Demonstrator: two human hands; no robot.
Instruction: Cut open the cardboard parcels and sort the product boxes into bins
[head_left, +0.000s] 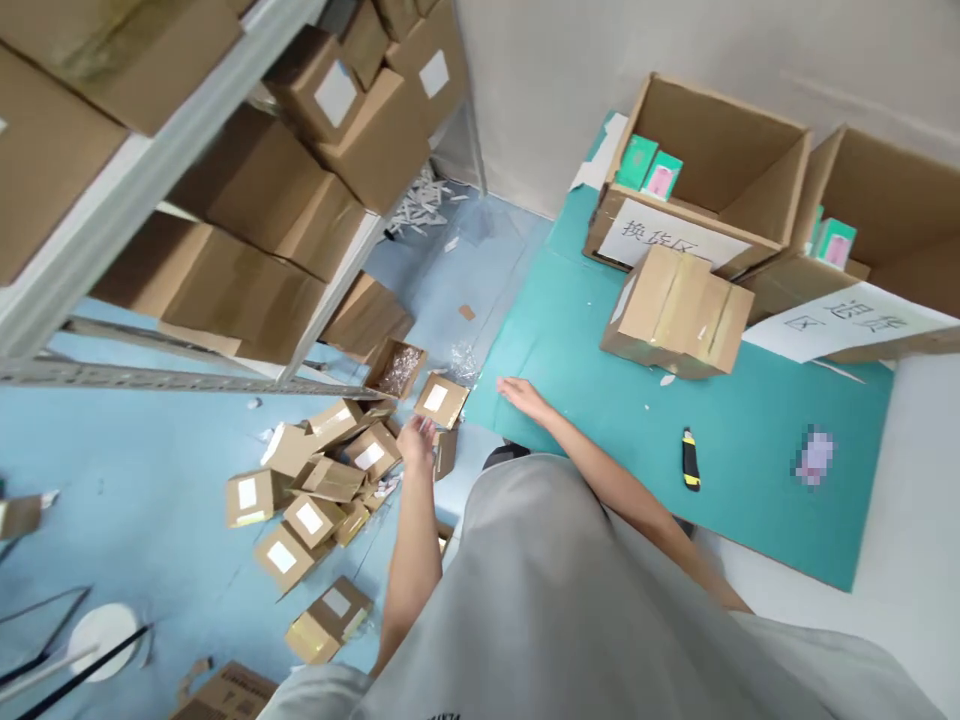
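My left hand (417, 440) hangs over the floor beside the table's left end, fingers a little bent and apart, with nothing visible in it. Just past its fingertips is a small cardboard box (453, 404) with a white label; I cannot tell whether they touch. My right hand (523, 396) is stretched out over the left end of the green tabletop (570, 330), empty. On that table are a taped cardboard box (675, 310), a black and yellow utility knife (690, 460) and a small blurred pinkish item (816, 456).
Two large open cartons (701, 225) (862, 290) with handwritten paper signs stand at the table's back, green packets inside. Small labelled boxes (307, 517) lie piled on the blue floor. A metal shelf (169, 125) full of cartons rises at left. An open box (396, 369) holds clear plastic.
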